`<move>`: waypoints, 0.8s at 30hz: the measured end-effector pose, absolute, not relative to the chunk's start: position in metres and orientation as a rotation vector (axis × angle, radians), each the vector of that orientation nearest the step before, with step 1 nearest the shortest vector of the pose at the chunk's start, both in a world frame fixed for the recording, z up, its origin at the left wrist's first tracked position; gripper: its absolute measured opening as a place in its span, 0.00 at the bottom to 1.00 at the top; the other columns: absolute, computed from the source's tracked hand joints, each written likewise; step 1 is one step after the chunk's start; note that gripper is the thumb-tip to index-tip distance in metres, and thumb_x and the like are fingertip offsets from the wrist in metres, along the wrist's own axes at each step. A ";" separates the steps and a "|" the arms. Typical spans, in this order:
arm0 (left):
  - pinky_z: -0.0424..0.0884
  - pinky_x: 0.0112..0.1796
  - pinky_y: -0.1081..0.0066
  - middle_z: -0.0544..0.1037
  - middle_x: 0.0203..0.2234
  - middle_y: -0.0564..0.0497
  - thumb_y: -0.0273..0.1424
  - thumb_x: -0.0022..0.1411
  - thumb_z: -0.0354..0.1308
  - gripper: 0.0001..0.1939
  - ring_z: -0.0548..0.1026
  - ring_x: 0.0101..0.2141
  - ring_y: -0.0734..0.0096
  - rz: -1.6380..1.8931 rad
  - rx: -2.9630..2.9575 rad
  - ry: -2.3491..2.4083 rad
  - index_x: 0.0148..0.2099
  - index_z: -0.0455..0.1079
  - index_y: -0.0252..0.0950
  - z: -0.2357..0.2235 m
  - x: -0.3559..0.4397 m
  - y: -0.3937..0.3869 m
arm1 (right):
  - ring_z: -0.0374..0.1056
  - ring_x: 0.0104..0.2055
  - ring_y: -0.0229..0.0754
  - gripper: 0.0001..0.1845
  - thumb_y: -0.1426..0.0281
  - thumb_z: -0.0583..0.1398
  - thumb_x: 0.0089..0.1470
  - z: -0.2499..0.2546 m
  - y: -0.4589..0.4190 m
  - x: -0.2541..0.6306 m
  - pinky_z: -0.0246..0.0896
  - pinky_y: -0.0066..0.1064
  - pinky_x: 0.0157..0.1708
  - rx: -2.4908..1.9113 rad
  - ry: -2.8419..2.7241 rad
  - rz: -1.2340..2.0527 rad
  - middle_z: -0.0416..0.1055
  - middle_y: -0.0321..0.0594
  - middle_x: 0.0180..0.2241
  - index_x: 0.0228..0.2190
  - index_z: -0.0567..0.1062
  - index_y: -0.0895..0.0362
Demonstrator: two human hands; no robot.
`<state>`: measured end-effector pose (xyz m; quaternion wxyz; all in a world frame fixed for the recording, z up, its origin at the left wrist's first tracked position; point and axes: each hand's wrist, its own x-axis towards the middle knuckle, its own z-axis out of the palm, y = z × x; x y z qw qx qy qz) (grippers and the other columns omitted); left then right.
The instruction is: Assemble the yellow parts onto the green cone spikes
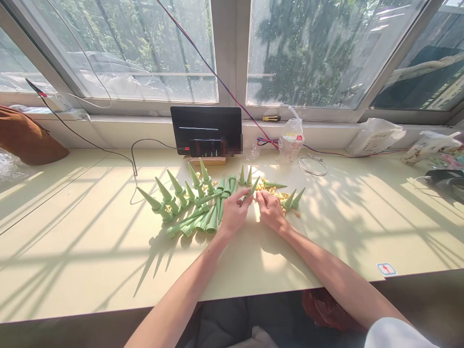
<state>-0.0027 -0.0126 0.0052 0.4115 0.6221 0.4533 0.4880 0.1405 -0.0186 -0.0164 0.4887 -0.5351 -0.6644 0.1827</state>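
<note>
My left hand [235, 212] grips a green plastic cone spike [253, 187], its pointed end tilted up and to the right. Close beside it, my right hand [270, 209] has its fingers pinched together; whatever they hold is hidden. Small yellow parts [281, 197] lie in a pile just behind the right hand. Left of my hands, long green cone spikes [203, 220] lie in a loose heap. Several spikes stand point-up on green bases [165, 212] in a row behind that heap. Two more upright cones [297, 198] stand right of my right hand.
A dark tablet [203, 118] leans at the window sill with a phone [206, 148] before it. Behind the work are a plastic bag [291, 137], a coiled white cable [313, 165] and a yellow cutter knife [271, 118]. A brown bag [29, 137] sits far left.
</note>
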 end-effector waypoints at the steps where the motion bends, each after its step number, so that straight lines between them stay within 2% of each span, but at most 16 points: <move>1: 0.59 0.20 0.74 0.78 0.35 0.52 0.37 0.60 0.59 0.14 0.57 0.17 0.82 1.233 1.576 1.150 0.46 0.77 0.39 0.005 -0.003 -0.013 | 0.50 0.21 0.37 0.18 0.62 0.50 0.64 -0.016 -0.018 0.140 0.48 0.30 0.25 -1.302 -1.611 0.439 0.53 0.30 0.18 0.22 0.56 0.53; 7: 0.61 0.23 0.73 0.78 0.32 0.54 0.34 0.59 0.59 0.12 0.57 0.18 0.81 1.251 1.649 1.196 0.45 0.77 0.41 0.004 -0.003 -0.013 | 0.50 0.21 0.36 0.19 0.62 0.50 0.64 -0.017 -0.018 0.140 0.47 0.30 0.24 -1.316 -1.622 0.414 0.52 0.30 0.18 0.22 0.56 0.53; 12: 0.65 0.26 0.73 0.78 0.37 0.51 0.34 0.61 0.56 0.11 0.60 0.19 0.81 1.213 1.732 1.197 0.45 0.75 0.40 0.007 -0.002 -0.015 | 0.49 0.20 0.36 0.19 0.62 0.50 0.63 -0.016 -0.018 0.140 0.47 0.30 0.24 -1.312 -1.614 0.425 0.52 0.30 0.17 0.22 0.55 0.53; 18: 0.66 0.27 0.74 0.77 0.43 0.52 0.36 0.59 0.59 0.14 0.65 0.22 0.80 1.131 1.828 1.173 0.48 0.71 0.40 0.009 -0.001 -0.017 | 0.50 0.20 0.36 0.19 0.61 0.51 0.63 -0.013 -0.019 0.140 0.47 0.30 0.24 -1.310 -1.593 0.451 0.53 0.30 0.18 0.21 0.56 0.53; 24: 0.65 0.27 0.73 0.77 0.39 0.53 0.35 0.57 0.60 0.15 0.65 0.23 0.80 1.105 1.886 1.196 0.47 0.69 0.39 0.007 -0.002 -0.016 | 0.52 0.21 0.36 0.20 0.61 0.52 0.62 -0.011 -0.020 0.139 0.49 0.30 0.24 -1.310 -1.599 0.478 0.55 0.31 0.18 0.21 0.59 0.54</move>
